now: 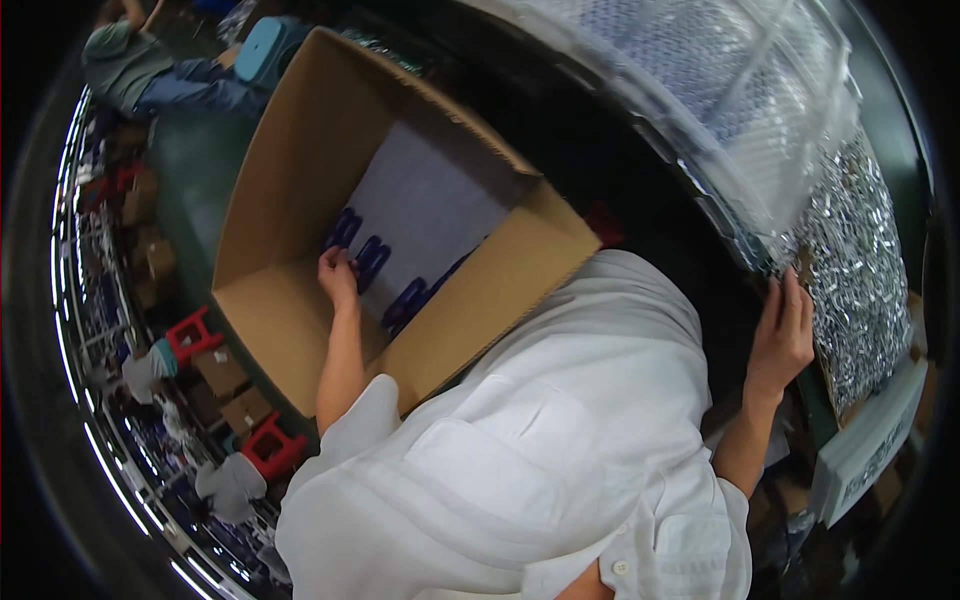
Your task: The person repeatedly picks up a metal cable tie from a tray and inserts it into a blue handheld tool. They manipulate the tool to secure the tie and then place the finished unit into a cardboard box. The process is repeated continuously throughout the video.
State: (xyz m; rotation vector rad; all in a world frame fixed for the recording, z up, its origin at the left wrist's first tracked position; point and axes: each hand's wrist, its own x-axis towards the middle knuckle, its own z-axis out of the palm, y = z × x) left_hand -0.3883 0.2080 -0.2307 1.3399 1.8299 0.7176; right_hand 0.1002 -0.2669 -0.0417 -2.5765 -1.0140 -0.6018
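Left hand [338, 275]: inside box [290, 190], fingers curled on a blue piece [371, 260], its long axis running up-right. Right hand [783, 330]: fingers spread on silver parts [855, 270], gripping nothing.

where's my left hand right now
In the head view, left of centre: your left hand is inside the open cardboard box, touching the blue pieces on the white sheet.

matt brown cardboard box [300, 180], glossy blue plastic parts [372, 260], shiny metal pieces [855, 260]

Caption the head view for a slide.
Left hand places blue pieces inside a cardboard box; right hand touches a tray of silvery parts.
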